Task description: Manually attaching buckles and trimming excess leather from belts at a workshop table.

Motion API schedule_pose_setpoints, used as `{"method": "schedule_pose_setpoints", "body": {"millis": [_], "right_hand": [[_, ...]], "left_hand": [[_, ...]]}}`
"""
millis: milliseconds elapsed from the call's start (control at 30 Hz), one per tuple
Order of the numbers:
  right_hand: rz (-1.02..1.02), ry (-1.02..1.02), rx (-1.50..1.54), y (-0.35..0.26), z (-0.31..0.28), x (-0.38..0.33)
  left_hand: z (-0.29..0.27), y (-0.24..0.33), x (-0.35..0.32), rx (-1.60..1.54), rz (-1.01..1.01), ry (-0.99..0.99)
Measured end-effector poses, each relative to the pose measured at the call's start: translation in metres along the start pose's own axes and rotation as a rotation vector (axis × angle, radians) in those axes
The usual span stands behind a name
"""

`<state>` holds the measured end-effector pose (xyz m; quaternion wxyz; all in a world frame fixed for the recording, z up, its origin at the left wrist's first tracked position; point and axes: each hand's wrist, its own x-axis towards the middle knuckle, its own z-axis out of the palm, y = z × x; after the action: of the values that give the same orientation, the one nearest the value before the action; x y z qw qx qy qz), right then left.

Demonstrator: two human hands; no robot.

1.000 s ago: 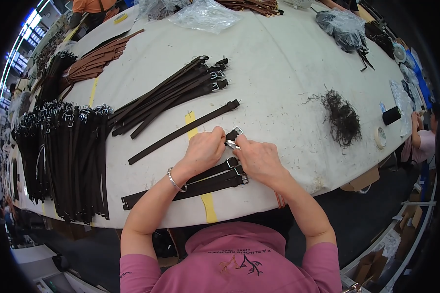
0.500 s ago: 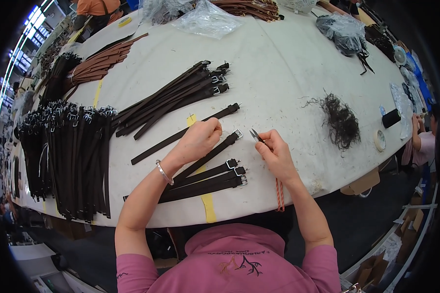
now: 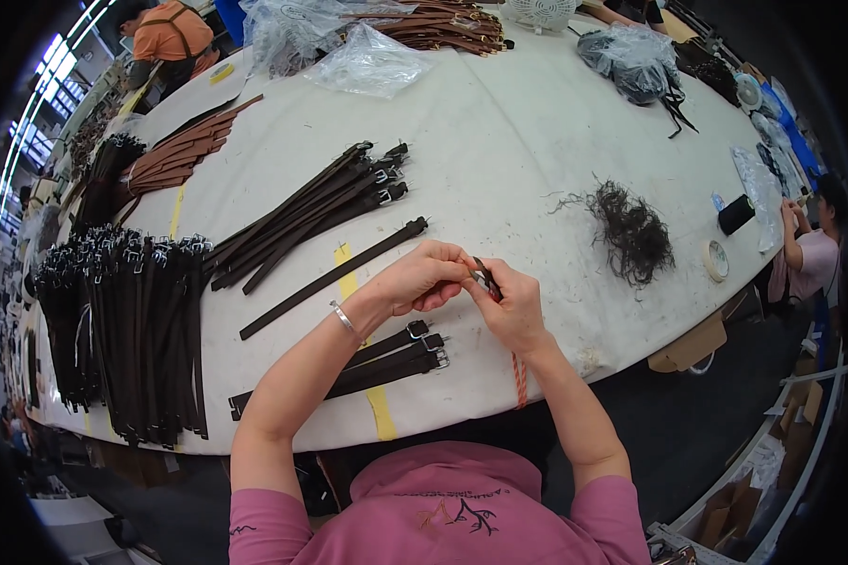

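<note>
My right hand (image 3: 513,306) is closed around small dark snips (image 3: 485,280). An orange-and-white cord (image 3: 520,381) hangs below that hand. Its blades meet the fingertips of my left hand (image 3: 429,278), which are pinched together; whatever they hold is too small or hidden to name. Just beyond my left hand lies a single dark strap (image 3: 325,284), set diagonally on the table. Nearer to me, several dark buckled straps (image 3: 391,365) lie side by side, partly covered by my left forearm.
On the white-covered table (image 3: 518,160), a dense row of dark buckled straps (image 3: 146,330) fills the left. Another dark bundle (image 3: 311,212) and brown straps (image 3: 188,146) lie beyond. Rightward are tangled dark threads (image 3: 631,235), a black spool (image 3: 735,215) and a tape roll (image 3: 716,260). A co-worker (image 3: 810,250) sits at right.
My two hands have come together, the snips now at the left fingertips. The view has shifted slightly, and the buckle that showed between my hands is out of sight.
</note>
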<state>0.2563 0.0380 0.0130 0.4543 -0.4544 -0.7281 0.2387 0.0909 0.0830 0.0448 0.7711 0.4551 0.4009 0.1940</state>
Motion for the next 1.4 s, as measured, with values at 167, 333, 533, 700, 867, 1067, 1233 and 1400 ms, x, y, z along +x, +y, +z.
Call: {"method": "schedule_pose_setpoints", "body": {"millis": [167, 333, 533, 700, 867, 1067, 1233, 1400], "right_hand": [[-0.034, 0.018, -0.105, 0.01, -0.003, 0.002], [0.01, 0.081, -0.091, 0.013, -0.006, 0.006], [0.101, -0.036, 0.079, -0.004, -0.008, 0.011], [0.129, -0.005, 0.037, -0.004, -0.003, 0.014], [0.115, 0.029, 0.201, -0.014, -0.005, 0.019], [0.222, -0.122, 0.19, 0.004, -0.008, 0.02], [0.262, -0.238, -0.297, 0.014, -0.013, 0.022], [0.17, -0.371, -0.461, 0.008, 0.007, 0.02]], "left_hand": [[-0.005, -0.005, 0.0, -0.182, 0.059, -0.152], [-0.001, -0.001, -0.006, -0.244, 0.025, -0.154], [-0.005, -0.005, -0.007, -0.128, 0.08, -0.134], [0.002, -0.003, -0.007, -0.018, 0.1, -0.108], [-0.001, -0.004, -0.005, 0.028, 0.068, -0.129], [-0.003, 0.001, -0.013, 0.105, 0.024, -0.124], [-0.017, 0.008, -0.05, 0.384, 0.061, 0.079], [-0.03, -0.014, -0.078, 0.778, 0.155, 0.381]]}}
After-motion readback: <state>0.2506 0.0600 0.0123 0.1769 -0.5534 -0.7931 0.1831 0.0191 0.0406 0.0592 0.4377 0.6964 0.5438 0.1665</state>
